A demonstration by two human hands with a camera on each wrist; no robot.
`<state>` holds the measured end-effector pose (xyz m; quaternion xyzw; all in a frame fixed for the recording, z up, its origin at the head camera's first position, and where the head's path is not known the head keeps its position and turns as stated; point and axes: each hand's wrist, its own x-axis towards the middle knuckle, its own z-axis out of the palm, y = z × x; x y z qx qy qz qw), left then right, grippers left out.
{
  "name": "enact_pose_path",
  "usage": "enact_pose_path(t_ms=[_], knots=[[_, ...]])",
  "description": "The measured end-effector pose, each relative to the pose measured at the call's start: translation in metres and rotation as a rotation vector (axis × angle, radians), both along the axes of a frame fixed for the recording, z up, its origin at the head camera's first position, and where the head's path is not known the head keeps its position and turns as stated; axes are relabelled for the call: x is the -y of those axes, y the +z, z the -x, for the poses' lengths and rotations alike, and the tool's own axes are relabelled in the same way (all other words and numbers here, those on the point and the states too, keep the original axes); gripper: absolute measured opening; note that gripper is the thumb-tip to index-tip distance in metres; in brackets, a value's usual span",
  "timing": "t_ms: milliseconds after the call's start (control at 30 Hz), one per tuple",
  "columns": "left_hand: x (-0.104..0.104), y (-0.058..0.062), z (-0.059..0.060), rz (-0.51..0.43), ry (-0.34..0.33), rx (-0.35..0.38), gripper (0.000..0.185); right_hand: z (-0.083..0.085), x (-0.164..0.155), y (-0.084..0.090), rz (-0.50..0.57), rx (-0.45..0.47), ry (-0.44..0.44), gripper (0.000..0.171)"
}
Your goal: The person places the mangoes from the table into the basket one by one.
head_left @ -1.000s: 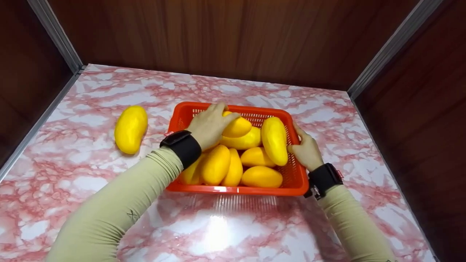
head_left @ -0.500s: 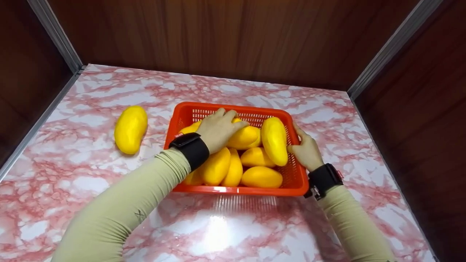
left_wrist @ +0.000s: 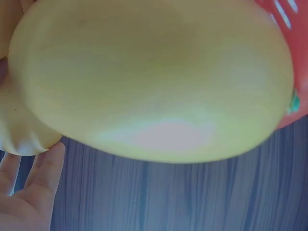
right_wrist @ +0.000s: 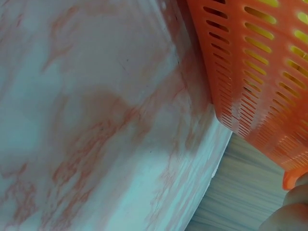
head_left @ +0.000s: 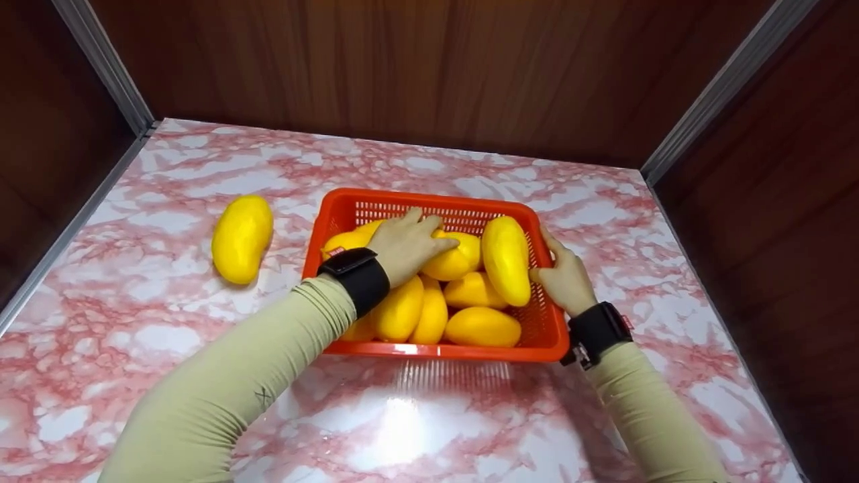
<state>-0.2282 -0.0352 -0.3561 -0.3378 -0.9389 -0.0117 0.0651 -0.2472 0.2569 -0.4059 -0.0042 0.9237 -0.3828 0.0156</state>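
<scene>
In the head view, a red plastic basket (head_left: 500, 352) with slotted walls holds several yellow mangoes. My left hand (head_left: 405, 247) reaches into it and holds a mango (head_left: 447, 264) near the back middle, thumb across its top. The left wrist view has the fingers (left_wrist: 45, 180) against that fruit at the left edge, while another large mango (left_wrist: 154, 86) fills most of the picture. My right hand (head_left: 568, 278) grips the basket's right rim, thumb inside. Beside that thumb a long mango (head_left: 506, 258) lies over the others.
One more mango (head_left: 242, 239) lies alone on the pink-and-white marbled tabletop (head_left: 181, 268), left of the basket. Dark wood-grain panels (head_left: 402, 74) enclose the table at the back and both sides.
My left hand has lowered its mango and moved slightly right and toward me inside the basket. Mangoes behind the wrist have come into view. The right hand and basket stay put.
</scene>
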Motion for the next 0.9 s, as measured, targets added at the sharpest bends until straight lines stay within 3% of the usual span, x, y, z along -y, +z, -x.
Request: enact_pose_path(t_ms=[433,667,900], knots=[[-0.0019,-0.0047,0.0005,0.044,-0.026,0.025,0.043,0.0014,0.0002,-0.0003,0.017,0.018,-0.005,0.089],[0.0014,-0.0085,0.0004,-0.001,-0.037,0.061,0.043,0.0009,-0.0001,-0.0018,0.018,0.014,-0.006,0.088],[0.0052,-0.0094,0.0014,-0.049,-0.047,0.051,0.042,0.0004,0.0003,-0.0019,0.026,0.017,-0.001,0.089]])
